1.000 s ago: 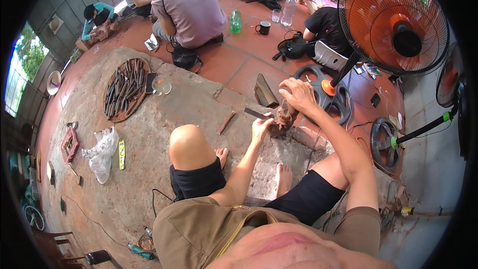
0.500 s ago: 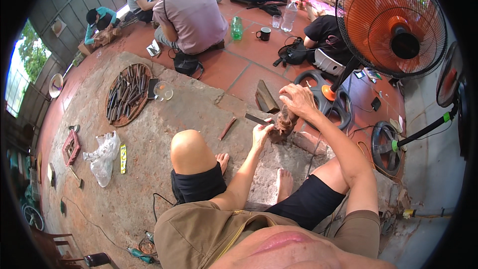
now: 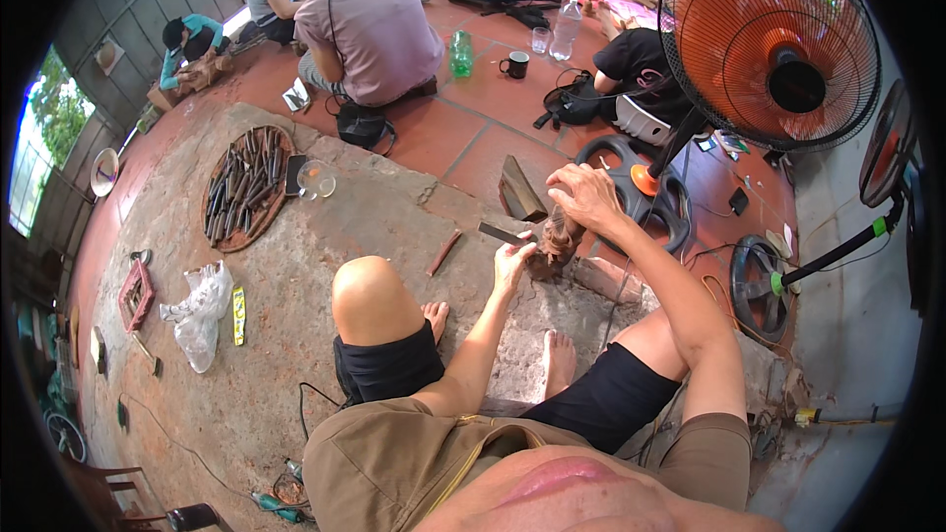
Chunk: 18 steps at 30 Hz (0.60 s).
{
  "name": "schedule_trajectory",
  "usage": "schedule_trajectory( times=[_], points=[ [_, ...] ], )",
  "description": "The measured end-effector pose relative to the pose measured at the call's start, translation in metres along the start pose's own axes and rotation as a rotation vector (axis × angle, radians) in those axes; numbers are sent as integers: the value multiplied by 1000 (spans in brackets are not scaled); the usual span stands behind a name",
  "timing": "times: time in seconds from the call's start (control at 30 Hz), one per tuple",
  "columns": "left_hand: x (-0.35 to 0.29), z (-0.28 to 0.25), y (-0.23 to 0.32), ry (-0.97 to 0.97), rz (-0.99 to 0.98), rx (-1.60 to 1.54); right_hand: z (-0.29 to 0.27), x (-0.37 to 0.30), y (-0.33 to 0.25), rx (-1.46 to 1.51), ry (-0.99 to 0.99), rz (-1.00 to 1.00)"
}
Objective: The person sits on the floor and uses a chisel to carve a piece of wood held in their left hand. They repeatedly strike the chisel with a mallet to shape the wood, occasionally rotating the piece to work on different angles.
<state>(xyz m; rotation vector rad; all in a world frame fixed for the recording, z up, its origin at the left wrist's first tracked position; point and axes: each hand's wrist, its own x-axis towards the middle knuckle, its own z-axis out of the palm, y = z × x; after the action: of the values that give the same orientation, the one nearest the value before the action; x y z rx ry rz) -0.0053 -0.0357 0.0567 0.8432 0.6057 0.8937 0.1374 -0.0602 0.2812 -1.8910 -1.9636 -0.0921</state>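
Carving, brown (image 3: 555, 248), one: between the hands; long axis slanting away toward the right hand (image 3: 589, 195), the nearer, curved over its upper end, firmness of hold untellable. Bar, dark, flat (image 3: 500, 232), one: gripped by the left hand (image 3: 509, 264), just left of the carving.

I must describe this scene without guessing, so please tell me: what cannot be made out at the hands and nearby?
All in the head view:
Carved brown piece: upper end covered by the right hand; fine detail too small.
Dark flat bar: right end hidden by the left hand.
Dark rods: overlapping, too small to count surely.
Wooden furniture, lower left: cut off by the dark rim.
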Motion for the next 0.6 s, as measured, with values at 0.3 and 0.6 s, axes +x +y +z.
schedule_trajectory(
  times=[0.3,0.6],
  points=[
    [1,-2,-1,-5,-22,-4,0,1,-1,-10,-22,15],
    [-1,1,3,21,-6,-7,0,1,-2,-4,-8,-2]
  ],
)
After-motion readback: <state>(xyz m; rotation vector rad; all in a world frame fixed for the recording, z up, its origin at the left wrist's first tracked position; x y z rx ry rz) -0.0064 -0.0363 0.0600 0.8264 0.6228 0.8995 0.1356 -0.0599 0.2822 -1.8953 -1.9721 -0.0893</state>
